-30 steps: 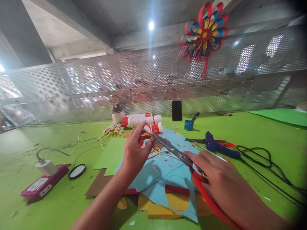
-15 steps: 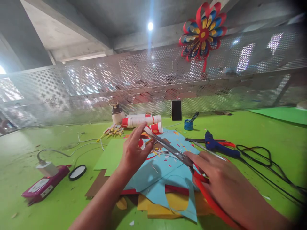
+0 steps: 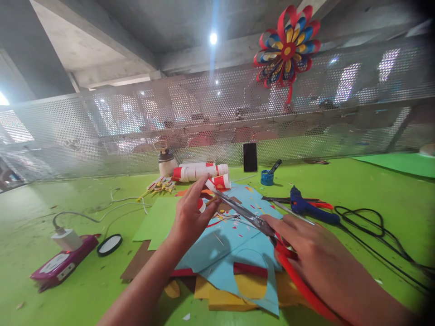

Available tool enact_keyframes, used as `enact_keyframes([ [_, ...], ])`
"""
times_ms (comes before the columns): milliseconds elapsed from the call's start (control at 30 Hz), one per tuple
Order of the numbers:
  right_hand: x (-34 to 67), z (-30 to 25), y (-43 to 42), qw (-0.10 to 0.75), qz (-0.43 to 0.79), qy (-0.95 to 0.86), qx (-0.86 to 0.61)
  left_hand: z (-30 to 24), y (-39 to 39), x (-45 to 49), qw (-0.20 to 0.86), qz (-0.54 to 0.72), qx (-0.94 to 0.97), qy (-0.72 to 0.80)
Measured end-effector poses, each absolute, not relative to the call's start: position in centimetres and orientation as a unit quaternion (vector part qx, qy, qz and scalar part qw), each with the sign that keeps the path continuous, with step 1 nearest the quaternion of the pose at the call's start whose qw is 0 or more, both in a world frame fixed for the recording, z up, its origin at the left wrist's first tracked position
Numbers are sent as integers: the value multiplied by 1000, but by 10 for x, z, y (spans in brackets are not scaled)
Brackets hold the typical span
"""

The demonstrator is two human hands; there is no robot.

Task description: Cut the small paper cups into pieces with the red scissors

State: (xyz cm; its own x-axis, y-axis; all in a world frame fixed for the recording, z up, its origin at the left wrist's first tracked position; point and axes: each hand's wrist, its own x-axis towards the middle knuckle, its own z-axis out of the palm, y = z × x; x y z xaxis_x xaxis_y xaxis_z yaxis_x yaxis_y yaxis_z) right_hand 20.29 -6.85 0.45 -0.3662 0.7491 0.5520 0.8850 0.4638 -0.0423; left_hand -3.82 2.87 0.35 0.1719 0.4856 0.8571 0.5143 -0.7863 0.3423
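My right hand (image 3: 316,258) grips red-handled scissors (image 3: 253,219) whose steel blades point up and left toward my left hand. My left hand (image 3: 190,215) is raised over the table, fingers pinched on a small red and white paper piece (image 3: 201,204) right at the blade tips. Below both hands lie overlapping sheets of light blue paper (image 3: 224,240), yellow paper (image 3: 251,287), red, brown and green paper (image 3: 158,219), strewn with small coloured snippets.
On the green table: a blue glue gun (image 3: 306,206) with black cable at right, red-white paper rolls (image 3: 200,172), a glue bottle (image 3: 166,160), a black phone (image 3: 250,156), a blue cap (image 3: 267,177), a tape ring (image 3: 109,244), a pink charger block (image 3: 59,262). A paper flower (image 3: 287,45) hangs on the mesh.
Almost nothing has moved. The scissor blades and my left hand's fingers shifted very slightly while holding the small piece; the view tilted a little.
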Motion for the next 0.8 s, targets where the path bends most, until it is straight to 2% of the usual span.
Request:
enact_keyframes([
  [200, 202, 5, -69, 240, -95, -817, -515, 3, 26, -35, -26, -566, -761, -314],
  [400, 204, 3, -69, 240, -118, -819, -508, 3, 23, -31, -49, -567, -763, -306],
  [800, 203, 5, -73, 242, -129, -818, -506, 1, 26, -32, -35, -580, -746, -325],
])
